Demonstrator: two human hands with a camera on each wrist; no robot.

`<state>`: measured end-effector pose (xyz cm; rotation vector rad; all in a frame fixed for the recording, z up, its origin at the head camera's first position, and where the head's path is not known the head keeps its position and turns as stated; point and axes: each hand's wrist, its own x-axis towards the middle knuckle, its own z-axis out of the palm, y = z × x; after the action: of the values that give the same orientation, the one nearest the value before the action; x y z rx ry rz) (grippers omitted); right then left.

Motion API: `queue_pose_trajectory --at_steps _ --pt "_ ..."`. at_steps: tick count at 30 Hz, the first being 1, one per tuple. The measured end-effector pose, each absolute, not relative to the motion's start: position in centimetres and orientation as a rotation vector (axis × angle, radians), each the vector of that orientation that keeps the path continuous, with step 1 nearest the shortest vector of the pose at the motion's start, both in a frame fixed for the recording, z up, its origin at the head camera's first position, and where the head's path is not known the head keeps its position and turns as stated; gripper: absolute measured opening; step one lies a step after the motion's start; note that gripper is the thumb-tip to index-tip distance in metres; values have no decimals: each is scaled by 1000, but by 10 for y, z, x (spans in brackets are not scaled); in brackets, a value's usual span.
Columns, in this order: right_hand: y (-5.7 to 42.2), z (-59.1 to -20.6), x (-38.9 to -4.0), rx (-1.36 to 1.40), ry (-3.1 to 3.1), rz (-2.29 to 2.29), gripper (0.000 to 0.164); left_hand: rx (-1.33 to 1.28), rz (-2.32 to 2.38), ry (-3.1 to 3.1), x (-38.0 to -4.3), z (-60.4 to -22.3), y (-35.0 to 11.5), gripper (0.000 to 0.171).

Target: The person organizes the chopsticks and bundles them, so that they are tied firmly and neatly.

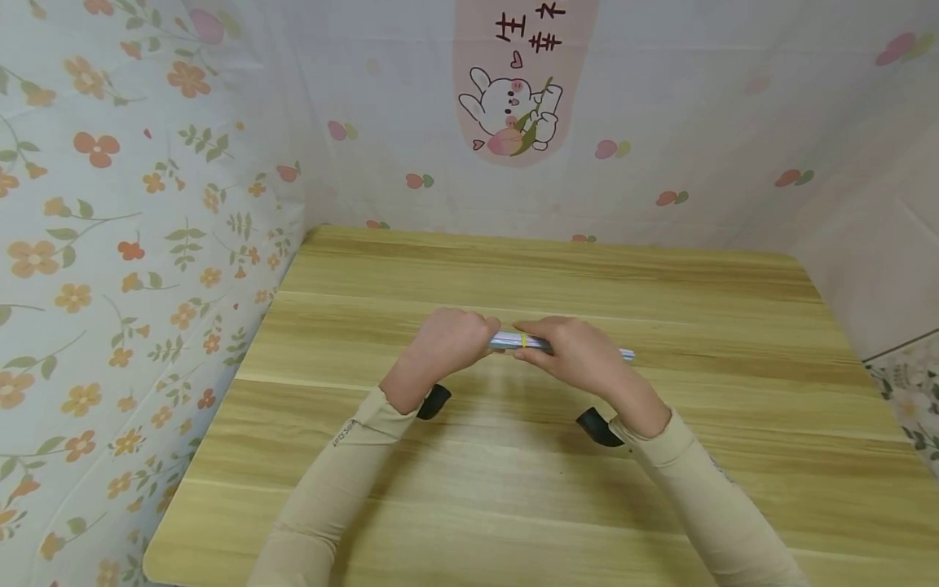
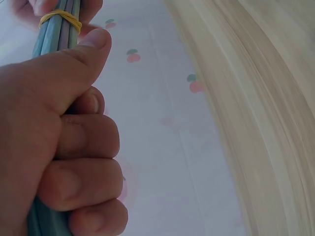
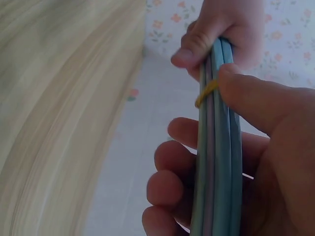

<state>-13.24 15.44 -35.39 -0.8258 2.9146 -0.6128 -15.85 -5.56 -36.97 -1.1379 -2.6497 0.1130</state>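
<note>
A bundle of slim, pencil-like sticks point(image 1: 506, 339) in pale blue, green and lilac is held level above the table. My left hand point(image 1: 452, 338) grips one end, its fingers curled tightly round the sticks point(image 2: 50, 37) and its thumb along them. A yellow rubber band point(image 2: 60, 18) circles the bundle between the two hands. My right hand point(image 1: 579, 350) holds the other part; in the right wrist view its thumb presses beside the rubber band point(image 3: 206, 93) while the fingers curl loosely beneath. One end of the bundle sticks out past the right hand.
The wood-grain table point(image 1: 499, 505) stretches out below both hands. Behind it hangs a pale cloth point(image 1: 704, 106) with a rabbit print, and a flowered cloth point(image 1: 147, 269) hangs on the left. Dark straps point(image 1: 600, 427) show at both wrists.
</note>
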Motion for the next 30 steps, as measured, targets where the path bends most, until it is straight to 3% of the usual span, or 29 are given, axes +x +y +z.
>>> queue_pose_trajectory --at_steps 5,9,30 --pt "160 -352 -134 -818 2926 -643 18 -1112 112 -2620 -159 -370 -57 33" --pt "159 -354 -135 -920 2928 -666 11 -1119 92 -2631 -159 -370 -57 34" --pt "154 -360 -134 -929 2980 -659 19 -1122 107 -2643 -158 -368 -56 30"
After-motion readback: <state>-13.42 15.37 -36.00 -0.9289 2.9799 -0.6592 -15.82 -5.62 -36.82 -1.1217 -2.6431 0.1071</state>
